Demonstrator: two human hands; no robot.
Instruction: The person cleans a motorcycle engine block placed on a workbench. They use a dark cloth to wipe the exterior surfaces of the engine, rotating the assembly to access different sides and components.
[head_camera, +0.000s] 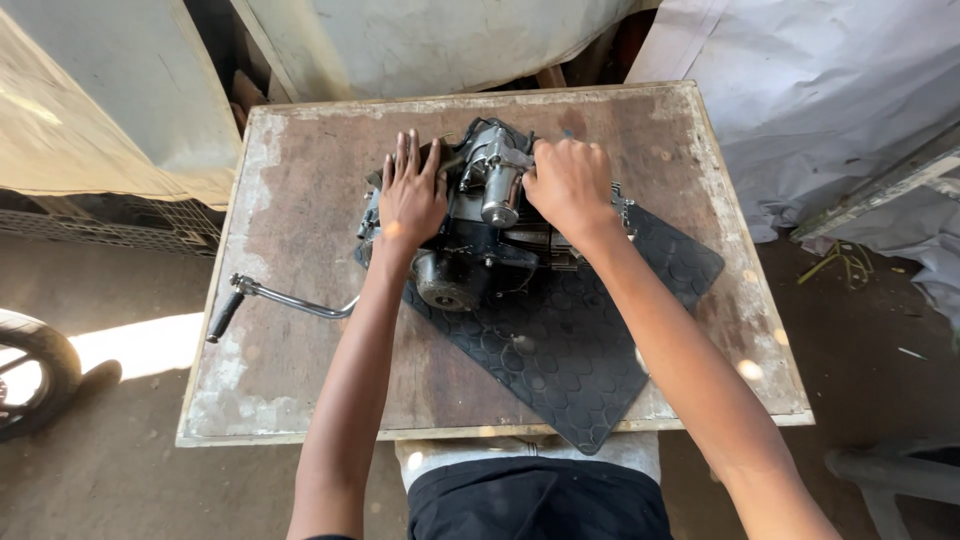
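Note:
A small motorcycle engine (480, 245), black and silver, lies on a black rubber mat (570, 350) on a worn wooden table (300, 160). My left hand (410, 195) rests flat on the engine's left side, fingers spread. My right hand (568, 185) is curled over the engine's upper right part; what it grips is hidden under the fingers. A kick-start lever (265, 298) with a black rubber end sticks out from the engine to the left, over the table's edge.
A tyre (30, 370) shows at the left edge on the dirt floor. Pale tarpaulins (830, 90) hang behind and to the right of the table. A grey stool or bench (890, 475) stands at lower right.

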